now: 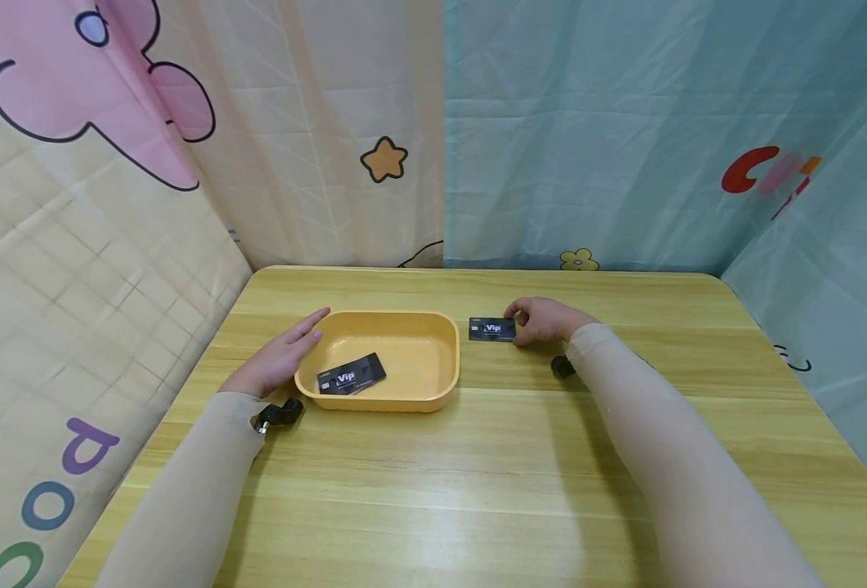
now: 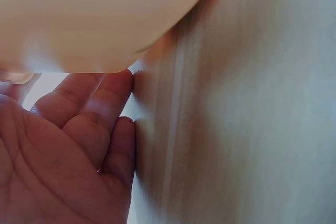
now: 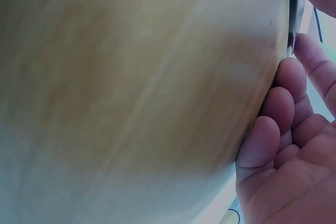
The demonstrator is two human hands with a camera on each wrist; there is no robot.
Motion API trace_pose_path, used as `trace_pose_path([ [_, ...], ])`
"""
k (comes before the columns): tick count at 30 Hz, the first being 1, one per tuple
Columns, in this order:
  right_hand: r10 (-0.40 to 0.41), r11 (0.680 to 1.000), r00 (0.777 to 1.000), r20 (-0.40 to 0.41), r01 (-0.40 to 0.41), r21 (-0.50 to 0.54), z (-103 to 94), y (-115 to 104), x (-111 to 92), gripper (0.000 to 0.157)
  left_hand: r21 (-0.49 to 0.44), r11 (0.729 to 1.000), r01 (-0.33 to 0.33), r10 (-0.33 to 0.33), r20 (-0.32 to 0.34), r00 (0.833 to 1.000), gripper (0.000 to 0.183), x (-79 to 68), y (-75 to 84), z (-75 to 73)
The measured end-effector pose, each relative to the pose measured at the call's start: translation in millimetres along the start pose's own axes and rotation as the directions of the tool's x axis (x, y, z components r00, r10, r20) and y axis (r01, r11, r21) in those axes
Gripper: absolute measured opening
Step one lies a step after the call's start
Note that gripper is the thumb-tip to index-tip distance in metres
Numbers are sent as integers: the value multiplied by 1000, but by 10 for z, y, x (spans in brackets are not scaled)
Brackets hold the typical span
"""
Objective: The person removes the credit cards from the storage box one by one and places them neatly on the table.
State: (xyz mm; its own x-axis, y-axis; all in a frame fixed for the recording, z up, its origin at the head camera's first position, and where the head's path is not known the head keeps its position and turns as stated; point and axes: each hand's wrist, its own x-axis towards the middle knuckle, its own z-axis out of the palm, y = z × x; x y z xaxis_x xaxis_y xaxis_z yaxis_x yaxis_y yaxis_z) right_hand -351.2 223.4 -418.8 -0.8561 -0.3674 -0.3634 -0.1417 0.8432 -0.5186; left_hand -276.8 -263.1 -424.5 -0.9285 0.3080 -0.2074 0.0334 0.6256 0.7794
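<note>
My right hand [image 1: 544, 318] pinches the right end of a black "Vip" card [image 1: 491, 329], thumb on the near side and fingers on the far side. In the right wrist view the card [image 3: 293, 19] shows as a thin dark edge between thumb and fingertips, close against the table. To its left stands a yellow plastic tray [image 1: 385, 404], with overlapping black cards [image 1: 350, 376] lying in its left part. My left hand [image 1: 279, 357] rests along the tray's left side with fingers extended. The left wrist view shows those fingers [image 2: 113, 98] against the tray wall.
The wood-grain table [image 1: 419, 490] runs beneath everything, its back edge near a patterned curtain [image 1: 551, 147]. More curtain hangs at the left and right sides. A black wrist-camera piece [image 1: 282, 411] sits under the left wrist, another [image 1: 562, 366] by the right.
</note>
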Motion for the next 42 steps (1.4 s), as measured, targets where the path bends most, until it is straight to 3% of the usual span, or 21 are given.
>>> trace_pose_path([
  [24,-17,999,1000,12,16,34,-50,46,-20,61,9,1000,4,-4,4,1000,59,-20,11,6],
  [28,-38,998,999,-29,40,48,-113,36,-7,62,16,1000,1,-1,2,1000,59,-19,23,6],
  [35,-110,989,983,-148,122,78,-213,-219,-22,65,34,999,3,-3,-2,1000,58,-14,24,9],
  [42,-216,973,964,-156,227,52,-262,-648,-59,65,44,999,27,-26,-13,1000,57,-17,10,4],
])
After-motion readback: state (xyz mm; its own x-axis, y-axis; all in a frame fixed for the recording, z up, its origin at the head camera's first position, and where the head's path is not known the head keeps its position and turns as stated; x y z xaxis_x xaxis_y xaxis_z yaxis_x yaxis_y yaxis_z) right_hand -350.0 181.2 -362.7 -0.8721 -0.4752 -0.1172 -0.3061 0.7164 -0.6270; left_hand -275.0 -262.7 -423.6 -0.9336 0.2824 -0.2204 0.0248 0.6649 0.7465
